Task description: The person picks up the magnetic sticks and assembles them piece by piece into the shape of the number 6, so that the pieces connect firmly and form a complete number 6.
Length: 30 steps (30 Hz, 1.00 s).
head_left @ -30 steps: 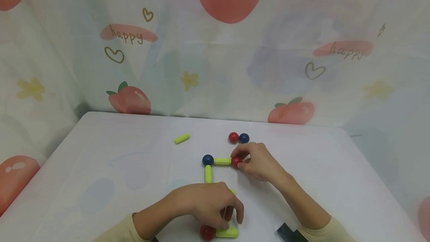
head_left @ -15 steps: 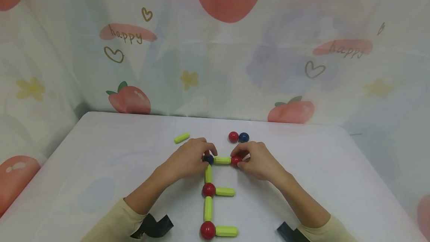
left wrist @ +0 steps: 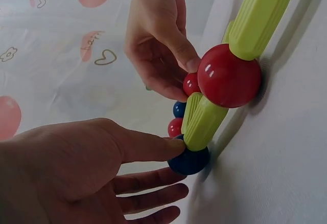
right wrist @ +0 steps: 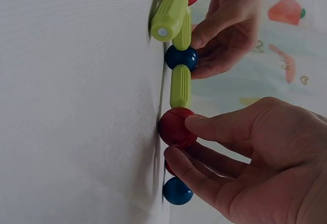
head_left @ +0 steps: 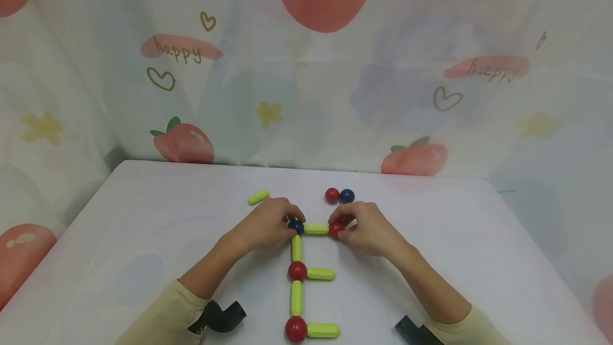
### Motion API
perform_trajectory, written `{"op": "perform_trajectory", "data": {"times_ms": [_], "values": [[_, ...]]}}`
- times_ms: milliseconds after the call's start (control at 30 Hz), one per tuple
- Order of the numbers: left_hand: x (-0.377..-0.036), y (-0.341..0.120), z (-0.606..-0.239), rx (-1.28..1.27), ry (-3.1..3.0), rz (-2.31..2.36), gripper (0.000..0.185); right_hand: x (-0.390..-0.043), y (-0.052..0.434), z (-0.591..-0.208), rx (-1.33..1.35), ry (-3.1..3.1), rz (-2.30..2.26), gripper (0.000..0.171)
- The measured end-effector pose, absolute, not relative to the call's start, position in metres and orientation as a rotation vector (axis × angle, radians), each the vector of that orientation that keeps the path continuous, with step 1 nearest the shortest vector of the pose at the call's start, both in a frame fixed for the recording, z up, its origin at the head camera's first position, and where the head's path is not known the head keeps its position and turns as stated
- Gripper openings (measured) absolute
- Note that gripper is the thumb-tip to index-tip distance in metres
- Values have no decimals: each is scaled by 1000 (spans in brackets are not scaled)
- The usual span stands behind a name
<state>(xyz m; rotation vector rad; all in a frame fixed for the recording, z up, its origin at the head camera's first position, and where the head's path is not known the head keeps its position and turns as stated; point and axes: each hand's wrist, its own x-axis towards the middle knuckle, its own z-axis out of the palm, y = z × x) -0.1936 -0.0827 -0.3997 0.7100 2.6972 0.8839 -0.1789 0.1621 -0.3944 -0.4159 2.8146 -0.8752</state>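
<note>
I see a ball-and-stick shape lying flat on the white desk, its far row between the two hands. It looks like a big letter E. Its long back runs straight away from the person, and three sticks poke out to the right. The balls are round, smooth and shiny. The sticks are yellow-green with long ridges, and my right wrist camera shows a silvery dot on one end.

The left hand pinches the blue ball at the far corner. The right hand pinches the far red ball with thumb and finger. Past them, I see a slanted loose stick, and a loose red ball beside a loose blue ball.
</note>
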Motion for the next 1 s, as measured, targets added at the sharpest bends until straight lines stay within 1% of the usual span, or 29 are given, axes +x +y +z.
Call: {"op": "perform_trajectory", "data": {"times_ms": [367, 500, 600, 767, 900, 1000], "values": [[-202, -89, -406, 588, 2600, 957, 27, -182, 170, -392, -465, 2755, -910, 29], [-203, -91, -409, 558, 2574, 979, 27, -184, 175, -389, -494, 2800, -947, 27], [-202, -93, -412, 554, 2572, 980, 27, -190, 180, -388, -457, 2860, -973, 26], [-202, -93, -414, 586, 2578, 984, 27, -205, 188, -387, -331, 2934, -934, 34], [-203, -91, -412, 586, 2582, 986, 27, -219, 190, -387, -309, 2937, -865, 42], [-203, -90, -411, 581, 2584, 985, 26, -226, 189, -387, -294, 2918, -840, 44]]}}
